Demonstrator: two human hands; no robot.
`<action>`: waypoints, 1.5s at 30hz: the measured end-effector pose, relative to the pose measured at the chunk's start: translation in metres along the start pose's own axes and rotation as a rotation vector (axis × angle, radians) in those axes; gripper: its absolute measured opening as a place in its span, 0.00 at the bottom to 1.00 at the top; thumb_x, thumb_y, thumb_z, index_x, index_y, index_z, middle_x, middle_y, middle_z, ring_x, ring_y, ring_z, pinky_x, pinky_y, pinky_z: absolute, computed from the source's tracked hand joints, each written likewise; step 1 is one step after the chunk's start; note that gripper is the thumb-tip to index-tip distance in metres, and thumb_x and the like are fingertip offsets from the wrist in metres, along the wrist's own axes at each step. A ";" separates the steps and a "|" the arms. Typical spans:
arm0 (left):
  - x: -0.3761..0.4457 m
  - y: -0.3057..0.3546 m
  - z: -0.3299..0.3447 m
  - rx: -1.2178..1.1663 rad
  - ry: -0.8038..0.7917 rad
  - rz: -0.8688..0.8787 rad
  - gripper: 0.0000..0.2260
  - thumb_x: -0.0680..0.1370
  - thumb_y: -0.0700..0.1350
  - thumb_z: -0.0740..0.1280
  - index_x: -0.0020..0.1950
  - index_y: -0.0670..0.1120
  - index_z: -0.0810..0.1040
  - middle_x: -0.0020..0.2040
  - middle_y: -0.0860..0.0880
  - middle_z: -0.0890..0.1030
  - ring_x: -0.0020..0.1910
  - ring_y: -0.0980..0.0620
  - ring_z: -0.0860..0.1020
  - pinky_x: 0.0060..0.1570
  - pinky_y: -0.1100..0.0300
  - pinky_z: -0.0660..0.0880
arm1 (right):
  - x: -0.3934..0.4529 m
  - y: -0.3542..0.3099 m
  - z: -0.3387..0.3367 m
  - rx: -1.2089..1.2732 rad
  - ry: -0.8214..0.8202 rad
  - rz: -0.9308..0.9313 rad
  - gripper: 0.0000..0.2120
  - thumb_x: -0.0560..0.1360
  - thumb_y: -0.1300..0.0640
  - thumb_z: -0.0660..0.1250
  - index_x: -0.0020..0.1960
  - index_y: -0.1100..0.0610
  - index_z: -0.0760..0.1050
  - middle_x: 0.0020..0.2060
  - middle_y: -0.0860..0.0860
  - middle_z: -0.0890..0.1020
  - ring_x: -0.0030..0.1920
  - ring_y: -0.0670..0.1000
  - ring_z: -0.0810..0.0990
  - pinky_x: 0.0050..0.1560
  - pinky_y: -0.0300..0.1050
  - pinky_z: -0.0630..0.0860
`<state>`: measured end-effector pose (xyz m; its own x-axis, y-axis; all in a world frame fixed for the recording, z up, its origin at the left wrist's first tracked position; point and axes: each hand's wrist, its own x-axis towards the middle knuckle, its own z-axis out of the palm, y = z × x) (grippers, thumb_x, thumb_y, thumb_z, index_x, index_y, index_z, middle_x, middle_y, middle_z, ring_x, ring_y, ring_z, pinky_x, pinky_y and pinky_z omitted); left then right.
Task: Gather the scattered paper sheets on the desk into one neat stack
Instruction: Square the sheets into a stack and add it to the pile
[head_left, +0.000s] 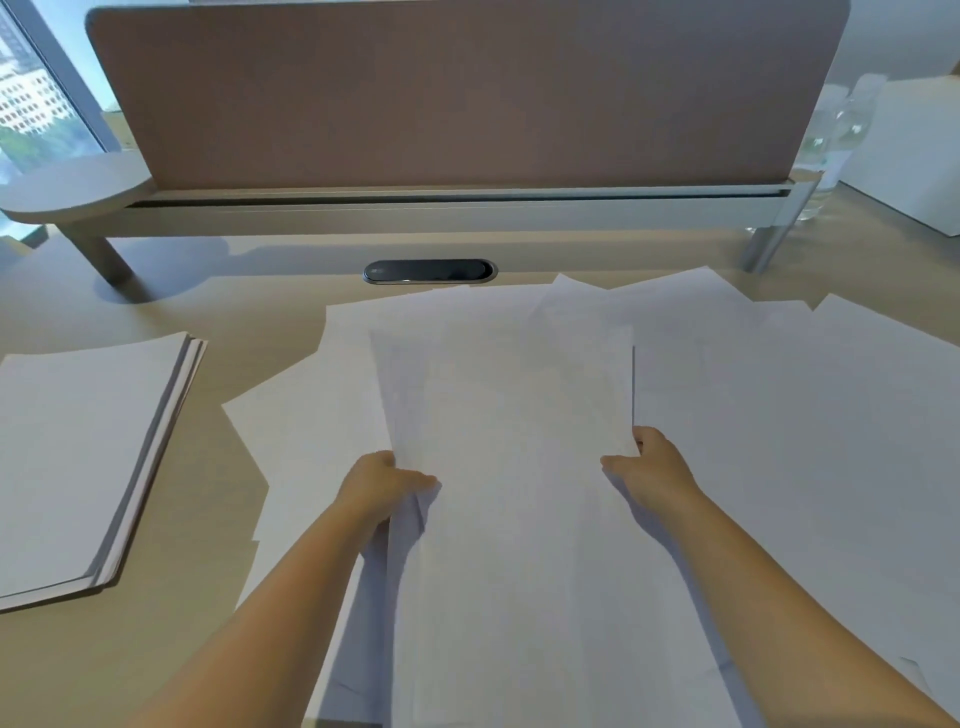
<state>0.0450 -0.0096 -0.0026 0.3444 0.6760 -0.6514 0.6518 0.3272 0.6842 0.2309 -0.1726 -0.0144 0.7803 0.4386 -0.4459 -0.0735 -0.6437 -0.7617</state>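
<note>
Gripped at both side edges, a bundle of sheets (509, 415): left hand (382, 486) and right hand (652, 467) each curled round it, thumbs on top. Under and beyond the grip, scattered sheets (779, 395) overlapping on the desk (156, 649). Well left, a squared stack (78, 457). Farther back, a cable grommet (428, 271), then a partition panel (457, 93).

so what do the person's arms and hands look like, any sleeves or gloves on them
Both arms are bare up to the frame edge, with no sleeves in view. The left hand and right hand wear no gloves, and no rings, watch or bracelet show on the wrists or the fingers that can be seen.
</note>
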 end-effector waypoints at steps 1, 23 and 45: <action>-0.001 -0.001 0.002 0.101 0.028 0.085 0.05 0.74 0.40 0.69 0.46 0.42 0.73 0.42 0.48 0.77 0.42 0.48 0.76 0.44 0.57 0.71 | -0.001 -0.001 0.000 -0.103 0.004 -0.011 0.22 0.74 0.59 0.64 0.67 0.60 0.66 0.62 0.57 0.73 0.60 0.58 0.74 0.61 0.50 0.71; -0.028 0.045 -0.047 -0.342 0.145 0.409 0.08 0.73 0.35 0.69 0.51 0.40 0.76 0.39 0.48 0.78 0.38 0.51 0.75 0.37 0.61 0.71 | -0.014 -0.074 0.000 0.316 -0.133 -0.163 0.07 0.73 0.66 0.67 0.49 0.59 0.72 0.41 0.52 0.76 0.40 0.50 0.75 0.51 0.44 0.71; -0.102 0.107 -0.102 -0.450 0.043 0.783 0.20 0.61 0.36 0.74 0.53 0.43 0.78 0.42 0.54 0.84 0.42 0.56 0.83 0.42 0.63 0.79 | -0.094 -0.176 -0.046 0.498 -0.054 -0.536 0.13 0.70 0.69 0.69 0.52 0.60 0.74 0.39 0.49 0.79 0.41 0.51 0.77 0.46 0.45 0.74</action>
<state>0.0111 0.0238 0.1706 0.5468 0.8350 0.0613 -0.0873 -0.0160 0.9961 0.1988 -0.1298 0.1831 0.7578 0.6515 0.0350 0.0260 0.0235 -0.9994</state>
